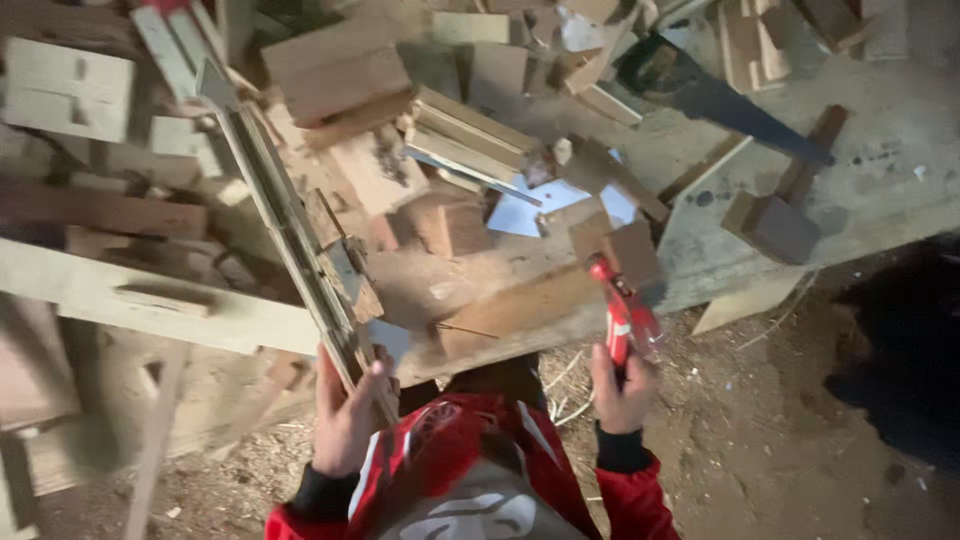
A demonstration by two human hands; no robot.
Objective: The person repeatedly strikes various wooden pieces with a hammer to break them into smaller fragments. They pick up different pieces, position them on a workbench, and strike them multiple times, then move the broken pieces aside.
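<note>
Gripping long wooden strip (290, 225) with left hand (345, 420), fingers clamped. Right hand (622, 390) closing round red tool (620, 315); keeping strip steady.

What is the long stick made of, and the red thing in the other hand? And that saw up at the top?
The long stick in the left hand looks like bare, unpainted wood: pale, rough strips with grain. The red tool in the right hand seems to be shiny plastic, though the blur leaves that open. The saw appears to have a dark, dull metal blade; its handle is dark, material unclear.
</note>
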